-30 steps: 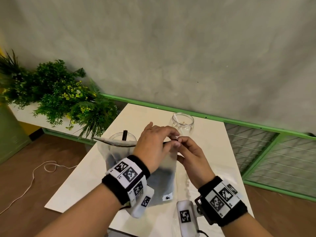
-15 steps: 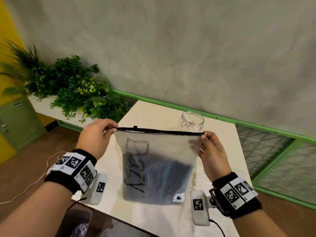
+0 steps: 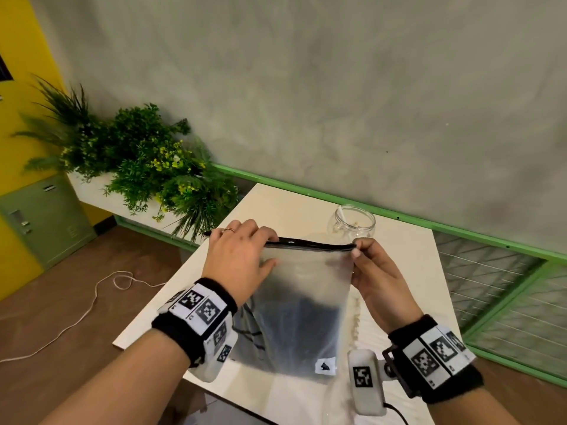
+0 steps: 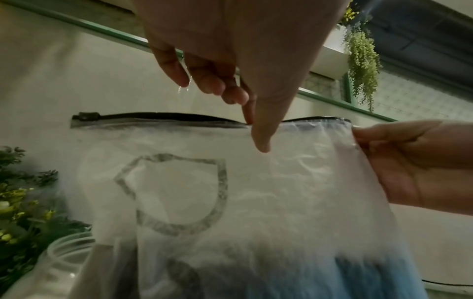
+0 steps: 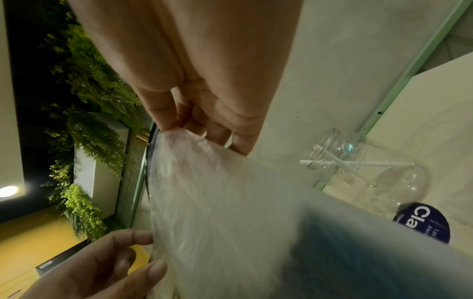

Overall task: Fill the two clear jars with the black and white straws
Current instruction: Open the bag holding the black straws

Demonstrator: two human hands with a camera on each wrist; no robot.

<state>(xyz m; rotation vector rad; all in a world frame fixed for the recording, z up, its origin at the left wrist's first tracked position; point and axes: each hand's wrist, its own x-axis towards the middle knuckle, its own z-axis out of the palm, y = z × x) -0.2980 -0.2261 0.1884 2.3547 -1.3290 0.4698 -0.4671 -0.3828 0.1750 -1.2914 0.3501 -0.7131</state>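
I hold a frosted zip bag [image 3: 303, 289] upright over the table, with dark straws [image 3: 294, 329] showing through its lower half. My left hand [image 3: 270, 251] grips the bag's black zip edge [image 3: 310, 242] left of the middle, thumb [image 4: 258, 139] on the front and fingers behind. My right hand [image 3: 356, 248] pinches the top right corner [image 5: 176, 126]. The zip slider [image 4: 85, 116] sits at the far left end. One clear jar [image 3: 351, 223] with a few white straws [image 5: 330, 156] stands behind the bag. A second jar's rim [image 4: 69, 248] shows low on the left; the bag hides it in the head view.
The white table [image 3: 276, 204] ends close to a grey wall with a green rail [image 3: 429, 223]. Green plants [image 3: 147, 167] stand off its left side. A white cord [image 3: 92, 302] lies on the brown floor. A wire mesh panel [image 3: 506, 289] is on the right.
My hands parted from the bag's top and the left one ran to the far left corner. It has now come back toward the middle of the zip edge. The right hand keeps its corner.
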